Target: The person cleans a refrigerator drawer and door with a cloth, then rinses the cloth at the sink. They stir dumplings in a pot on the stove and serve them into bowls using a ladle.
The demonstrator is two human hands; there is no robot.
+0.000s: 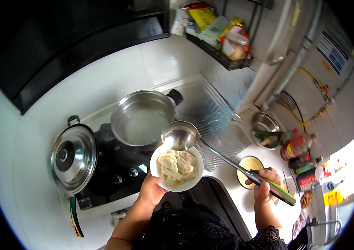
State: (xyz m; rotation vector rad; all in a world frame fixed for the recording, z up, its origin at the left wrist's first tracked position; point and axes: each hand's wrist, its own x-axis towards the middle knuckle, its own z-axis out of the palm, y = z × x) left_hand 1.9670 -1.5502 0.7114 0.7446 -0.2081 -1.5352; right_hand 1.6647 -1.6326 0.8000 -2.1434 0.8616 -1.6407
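My left hand [151, 189] grips the rim of a white bowl [198, 177], held up in front of the stove. Several pale dumplings [176, 166] lie in the bowl. In my right hand [264, 185] is the black and green handle of a steel ladle [181, 135]. The ladle's head hangs over the bowl's far edge, beside the pot; whether it touches the bowl I cannot tell. Just beyond, a steel pot [120, 121] with cloudy liquid inside stands open on the right part of the black stove [110, 166].
A lidded pan [73, 158] with a green-black handle stands on the left. Right of the stove are a yellowish bowl [250, 163], a steel basin [264, 121] with green stalks, and several sauce bottles [297, 146]. A rack [223, 56] with packets hangs above the far corner.
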